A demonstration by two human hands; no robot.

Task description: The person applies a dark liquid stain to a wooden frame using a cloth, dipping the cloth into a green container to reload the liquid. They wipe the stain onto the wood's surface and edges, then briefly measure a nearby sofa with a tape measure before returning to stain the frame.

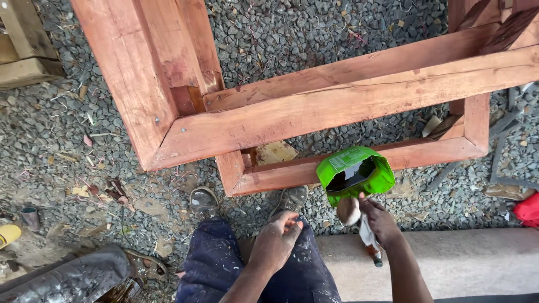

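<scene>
A reddish-brown stained wooden frame (292, 112) stands on gravel in front of me. A cut-open green plastic container (355, 173) with dark liquid inside sits on the gravel beside its lower rail. My right hand (379, 220) grips a paintbrush (357, 220), with the bristle end just below the container's rim. My left hand (276, 240) rests on my left knee, fingers loosely curled, holding nothing. I wear paint-spattered dark blue trousers (213, 264) and worn shoes.
A concrete kerb (460, 258) runs under my right arm. Another person's sandalled foot and dirty trouser leg (84, 275) are at bottom left. Pale timber pieces (22, 45) lie top left; a red object (529, 209) sits at the right edge. Wood scraps litter the gravel.
</scene>
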